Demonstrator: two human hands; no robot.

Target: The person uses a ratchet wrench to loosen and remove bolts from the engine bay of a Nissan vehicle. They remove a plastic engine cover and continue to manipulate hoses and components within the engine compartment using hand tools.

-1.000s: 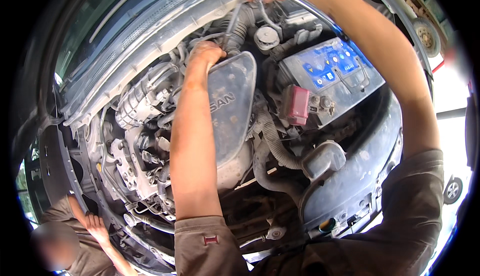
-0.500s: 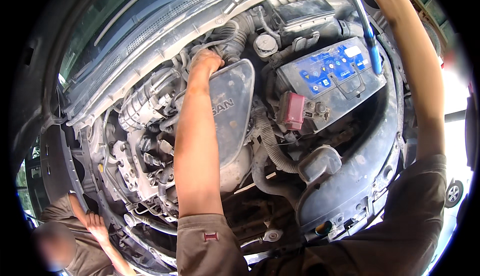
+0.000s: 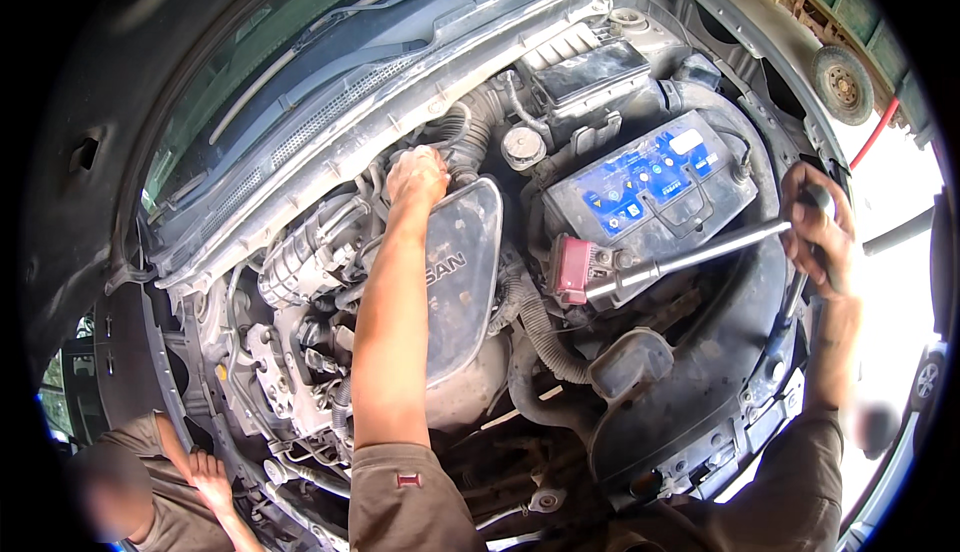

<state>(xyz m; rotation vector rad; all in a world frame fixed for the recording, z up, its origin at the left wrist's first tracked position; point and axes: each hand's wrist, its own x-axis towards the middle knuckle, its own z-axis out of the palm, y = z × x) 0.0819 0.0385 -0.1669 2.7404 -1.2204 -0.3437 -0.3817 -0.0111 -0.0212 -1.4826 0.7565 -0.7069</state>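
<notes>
My left hand reaches behind the dark plastic engine cover, beside the ribbed air hose. Its fingers are curled down and whatever they grip is hidden. At the right fender, my right hand is closed around a socket wrench with a long chrome extension bar. The bar slants down to the left over the battery, its end close to the red terminal cover. A second, shorter metal shaft hangs below that hand.
A black air filter box and a round reservoir cap lie beyond the battery. Another person's hand rests at the bay's left front edge. A loose wheel stands beyond the right fender.
My right hand has come down from the upper edge to the right fender, swinging the wrench across the battery. My left hand stays behind the engine cover. The view has shifted slightly.
</notes>
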